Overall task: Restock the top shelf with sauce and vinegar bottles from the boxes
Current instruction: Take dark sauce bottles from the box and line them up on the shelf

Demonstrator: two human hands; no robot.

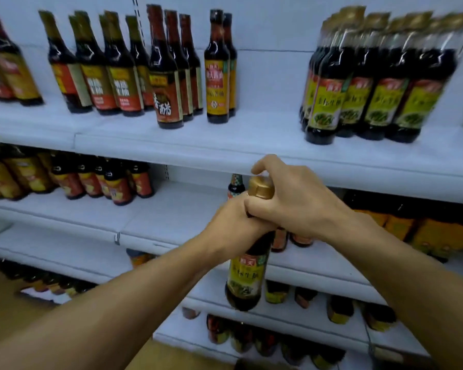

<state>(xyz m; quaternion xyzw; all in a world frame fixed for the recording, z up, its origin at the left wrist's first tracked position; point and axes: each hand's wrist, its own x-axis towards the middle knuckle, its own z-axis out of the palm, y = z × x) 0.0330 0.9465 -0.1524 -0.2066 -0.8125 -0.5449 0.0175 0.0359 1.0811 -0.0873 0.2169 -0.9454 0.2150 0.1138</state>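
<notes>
A dark sauce bottle (247, 276) with a green-yellow label and a gold cap is held upright in front of the shelves, below the top shelf (251, 140). My left hand (230, 225) grips its neck. My right hand (292, 198) is curled around the neck just under the cap, touching the left hand. Matching green-label bottles (372, 102) stand grouped at the right of the top shelf. Red- and yellow-label bottles (166, 76) line its left and middle. A bare gap lies between the two groups.
Lower white shelves (171, 209) carry more dark bottles at the left, right and below. A small bottle (235, 185) stands just behind my hands on the second shelf. Tan floor (6, 303) shows at lower left.
</notes>
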